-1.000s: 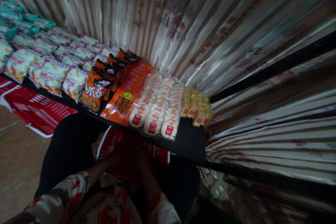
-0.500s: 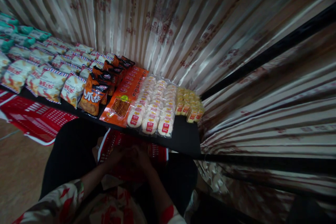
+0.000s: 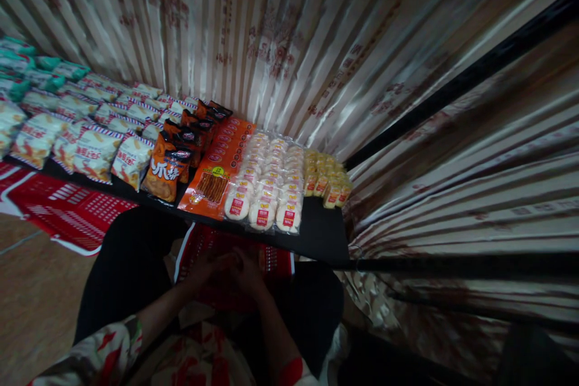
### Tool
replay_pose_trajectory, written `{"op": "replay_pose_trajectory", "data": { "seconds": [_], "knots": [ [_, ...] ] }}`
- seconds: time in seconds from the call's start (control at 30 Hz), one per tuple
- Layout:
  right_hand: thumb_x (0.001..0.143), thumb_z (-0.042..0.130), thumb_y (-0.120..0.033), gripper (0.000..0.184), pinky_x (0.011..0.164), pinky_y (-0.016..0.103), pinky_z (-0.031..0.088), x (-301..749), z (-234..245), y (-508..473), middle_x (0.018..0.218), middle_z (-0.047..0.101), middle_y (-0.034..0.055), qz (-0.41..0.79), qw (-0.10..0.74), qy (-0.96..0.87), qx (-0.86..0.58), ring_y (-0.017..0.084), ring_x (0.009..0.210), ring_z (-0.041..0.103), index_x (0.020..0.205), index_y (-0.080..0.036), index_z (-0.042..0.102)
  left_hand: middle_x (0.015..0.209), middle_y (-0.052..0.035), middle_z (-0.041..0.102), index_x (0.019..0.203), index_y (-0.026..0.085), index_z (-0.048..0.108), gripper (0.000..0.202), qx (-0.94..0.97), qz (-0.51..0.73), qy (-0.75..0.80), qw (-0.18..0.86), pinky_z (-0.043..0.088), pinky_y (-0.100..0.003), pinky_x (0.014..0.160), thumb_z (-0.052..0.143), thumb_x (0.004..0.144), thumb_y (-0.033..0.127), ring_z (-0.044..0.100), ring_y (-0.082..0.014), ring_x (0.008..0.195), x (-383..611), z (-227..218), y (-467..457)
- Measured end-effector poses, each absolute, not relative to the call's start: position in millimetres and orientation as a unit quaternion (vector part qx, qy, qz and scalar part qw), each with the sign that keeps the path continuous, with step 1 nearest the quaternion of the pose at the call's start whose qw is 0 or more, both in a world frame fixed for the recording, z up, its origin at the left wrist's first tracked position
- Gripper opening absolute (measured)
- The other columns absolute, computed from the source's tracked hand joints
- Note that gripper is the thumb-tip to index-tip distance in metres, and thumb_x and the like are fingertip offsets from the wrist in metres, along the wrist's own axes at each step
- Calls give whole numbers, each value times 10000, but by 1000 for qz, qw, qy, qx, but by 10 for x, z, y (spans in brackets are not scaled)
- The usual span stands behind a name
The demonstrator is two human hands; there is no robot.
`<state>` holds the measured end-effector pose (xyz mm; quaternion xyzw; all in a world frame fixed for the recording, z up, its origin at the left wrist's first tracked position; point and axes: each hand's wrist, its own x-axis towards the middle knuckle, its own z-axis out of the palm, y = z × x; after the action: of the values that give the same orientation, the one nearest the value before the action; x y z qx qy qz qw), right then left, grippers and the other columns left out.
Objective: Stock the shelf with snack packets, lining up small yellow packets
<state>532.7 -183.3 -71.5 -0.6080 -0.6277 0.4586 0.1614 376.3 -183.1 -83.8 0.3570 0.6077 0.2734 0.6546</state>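
My left hand (image 3: 205, 268) and my right hand (image 3: 246, 271) meet low in the dim middle of the view, inside a red plastic basket (image 3: 271, 260) under a black shelf (image 3: 323, 235). The fingers are curled together, but the dark hides what they hold. On the shelf just above them lie a clear pack of round white rice cakes (image 3: 266, 184), a flat orange snack pack (image 3: 217, 169) and a dark orange chip bag (image 3: 165, 169). Small yellow packets (image 3: 328, 178) sit at the shelf's right end.
Rows of white snack bags (image 3: 94, 148) and teal bags (image 3: 22, 66) fill the shelf to the left. A second red basket (image 3: 58, 211) lies on the floor at the left. Striped shiny curtain (image 3: 316, 54) hangs behind and to the right, crossed by black bars (image 3: 452, 265).
Both hands have come closer together inside the red basket. The view has shifted slightly; the goods on the shelf have not moved.
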Motion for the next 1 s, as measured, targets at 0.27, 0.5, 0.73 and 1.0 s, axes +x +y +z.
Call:
{"op": "replay_pose_trajectory", "data": {
  "seconds": [0.27, 0.5, 0.73, 1.0],
  "knots": [
    [712, 529, -157, 567, 1071, 386, 330, 5289, -738, -1889, 1325, 519, 99, 447, 242, -574, -642, 217, 1254, 455, 1277, -176, 489, 1059, -100, 693, 1030, 143, 622, 494, 407, 261, 591, 646, 508, -331, 807, 602, 658, 467, 642, -272, 969, 3695, -923, -1857],
    [687, 568, -199, 519, 985, 392, 430, 5191, -865, -1895, 1212, 597, 108, 463, 362, -458, -667, 228, 1118, 568, 1202, -174, 520, 1046, -126, 685, 925, 144, 612, 436, 423, 271, 613, 610, 501, -344, 821, 650, 616, 449, 630, -282, 986, 3681, -830, -1847],
    [634, 608, -234, 396, 907, 386, 490, 5229, -788, -2069, 1084, 661, 89, 500, 459, -394, -620, 235, 1013, 623, 1026, -186, 613, 793, -49, 672, 766, 179, 553, 331, 440, 295, 579, 620, 489, -342, 724, 695, 515, 341, 633, -245, 790, 3708, -782, -1908],
    [672, 621, -185, 483, 981, 409, 443, 5380, -343, -2142, 1169, 643, 52, 474, 432, -458, -616, 234, 1092, 591, 1151, -235, 604, 733, -26, 630, 730, 199, 514, 275, 475, 292, 578, 596, 470, -335, 697, 620, 559, 386, 600, -225, 741, 3938, -339, -1985]
  ]
}}
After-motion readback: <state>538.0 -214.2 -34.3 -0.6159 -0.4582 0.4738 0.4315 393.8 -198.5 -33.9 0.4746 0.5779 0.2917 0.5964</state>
